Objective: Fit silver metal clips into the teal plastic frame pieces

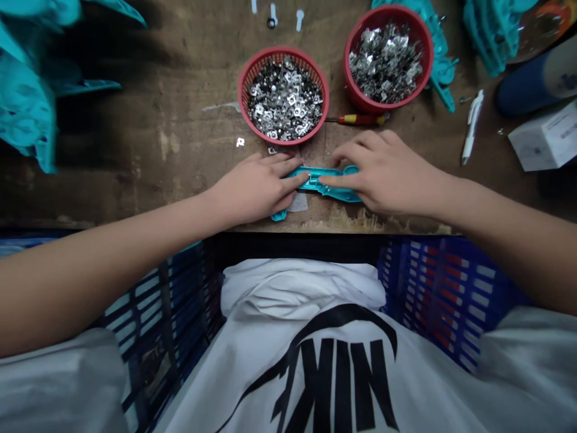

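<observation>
Head cam view, watching from way off: I've got both hands on one turquoise plastic part [331, 192], lying on the wooden surface [135, 180] right by its near edge. Left hand [259, 186] comes in flat over the left end, fingers close together and resting on top, probably so it can't skate around. Right hand [392, 171] is at the other end, one fingertip on the part near the middle and another finger bent by its far edge. From up here I can't tell whether either hand actually pinches it or just presses down. A small shiny bit sits between the fingertips, too blurry to name.

Just beyond is the left red basket [240, 90], full of small metal clips [288, 96], with the right red container [367, 103] farther right. I'd guess they're parked there for easy reach. The screwdriver [358, 119], red and yellow handle, lies just near of that container, handy for the right hand.
</observation>
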The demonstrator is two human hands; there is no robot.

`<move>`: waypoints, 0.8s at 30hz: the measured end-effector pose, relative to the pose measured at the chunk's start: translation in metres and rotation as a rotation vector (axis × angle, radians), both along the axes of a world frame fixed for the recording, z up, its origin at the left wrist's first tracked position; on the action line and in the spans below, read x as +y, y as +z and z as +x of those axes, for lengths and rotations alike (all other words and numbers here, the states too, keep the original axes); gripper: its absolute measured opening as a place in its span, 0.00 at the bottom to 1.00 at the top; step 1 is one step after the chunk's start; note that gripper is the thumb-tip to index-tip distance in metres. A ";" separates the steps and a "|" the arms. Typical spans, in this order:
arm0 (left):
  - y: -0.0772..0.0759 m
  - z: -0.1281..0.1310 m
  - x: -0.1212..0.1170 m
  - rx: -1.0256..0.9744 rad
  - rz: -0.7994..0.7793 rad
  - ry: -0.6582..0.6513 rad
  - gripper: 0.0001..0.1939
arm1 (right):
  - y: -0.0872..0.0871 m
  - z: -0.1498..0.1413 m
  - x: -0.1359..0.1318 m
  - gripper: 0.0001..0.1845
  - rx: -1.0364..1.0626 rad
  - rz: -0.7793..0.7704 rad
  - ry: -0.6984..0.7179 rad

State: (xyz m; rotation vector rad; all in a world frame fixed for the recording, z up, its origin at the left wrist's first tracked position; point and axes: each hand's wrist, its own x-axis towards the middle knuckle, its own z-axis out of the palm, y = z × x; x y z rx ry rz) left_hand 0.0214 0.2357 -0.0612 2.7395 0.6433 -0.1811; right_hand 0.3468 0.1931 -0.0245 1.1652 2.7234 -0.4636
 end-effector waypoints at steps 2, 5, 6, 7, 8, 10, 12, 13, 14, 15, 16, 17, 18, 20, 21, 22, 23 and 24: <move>0.003 0.001 0.002 0.012 0.011 0.003 0.30 | -0.005 0.000 0.000 0.32 0.109 -0.029 -0.085; 0.011 0.002 0.001 0.046 0.054 -0.003 0.31 | -0.007 -0.010 -0.007 0.49 0.057 -0.062 -0.115; 0.015 0.002 -0.002 0.068 0.070 -0.016 0.35 | -0.007 -0.015 -0.010 0.52 0.001 -0.076 -0.096; 0.020 0.002 -0.006 0.096 0.084 -0.036 0.40 | -0.005 -0.019 -0.012 0.52 -0.046 -0.094 -0.079; 0.028 0.002 -0.012 0.122 0.106 -0.057 0.46 | -0.003 -0.021 -0.013 0.50 -0.064 -0.115 -0.071; 0.048 0.000 -0.029 0.098 0.220 -0.077 0.44 | 0.003 -0.020 -0.011 0.49 0.006 -0.160 -0.065; 0.074 -0.004 -0.052 -0.076 0.413 -0.063 0.30 | 0.013 -0.011 -0.005 0.50 0.180 -0.190 -0.044; 0.088 -0.006 -0.063 -0.195 0.468 -0.057 0.25 | 0.019 -0.003 -0.002 0.50 0.275 -0.188 -0.036; 0.102 -0.009 -0.071 -0.320 0.482 -0.055 0.22 | 0.024 0.006 0.003 0.49 0.360 -0.166 -0.045; 0.113 -0.011 -0.076 -0.451 0.476 -0.065 0.19 | 0.027 0.016 0.008 0.48 0.423 -0.116 -0.081; 0.120 -0.012 -0.078 -0.558 0.457 -0.100 0.17 | 0.028 0.029 0.015 0.47 0.459 -0.038 -0.150; 0.124 -0.013 -0.076 -0.632 0.437 -0.141 0.16 | 0.026 0.042 0.023 0.47 0.469 0.056 -0.248; 0.123 -0.012 -0.071 -0.663 0.426 -0.182 0.15 | 0.022 0.056 0.033 0.47 0.453 0.157 -0.367; 0.111 -0.010 -0.057 -0.620 0.434 -0.245 0.13 | 0.009 0.088 0.056 0.48 0.369 0.324 -0.637; 0.102 -0.008 -0.050 -0.570 0.443 -0.259 0.11 | 0.001 0.103 0.068 0.47 0.310 0.360 -0.766; 0.093 -0.006 -0.044 -0.522 0.449 -0.272 0.11 | -0.007 0.117 0.081 0.47 0.258 0.371 -0.879; 0.084 -0.005 -0.040 -0.489 0.446 -0.284 0.10 | -0.014 0.130 0.092 0.46 0.228 0.371 -0.941; 0.077 -0.003 -0.038 -0.466 0.430 -0.300 0.09 | -0.020 0.141 0.102 0.44 0.204 0.360 -0.979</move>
